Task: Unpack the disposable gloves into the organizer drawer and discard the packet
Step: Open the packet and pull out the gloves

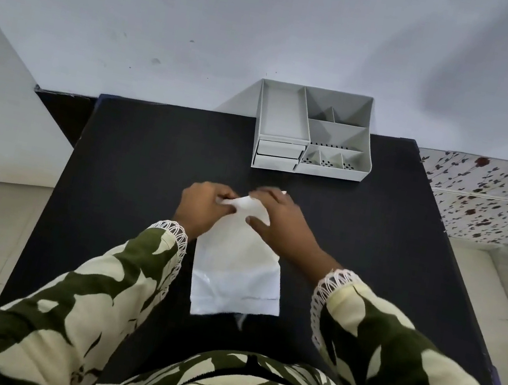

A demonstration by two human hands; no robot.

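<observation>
A white plastic glove packet [236,274] lies lengthwise on the black table [150,157], its sealed bottom end nearest me. My left hand [204,209] pinches the packet's far end from the left. My right hand [278,222] grips the same end from the right, thumb pressed on the plastic. The far end is bunched up between the two hands. The gloves themselves are hidden inside. A grey desk organizer [314,131] stands at the table's far edge, with two shut drawers [279,155] stacked at its front left.
The organizer has several open compartments on top, all bare. A pale wall rises behind the table. Tiled floor lies to the left, and a floral-patterned cloth [499,198] lies to the right of the table.
</observation>
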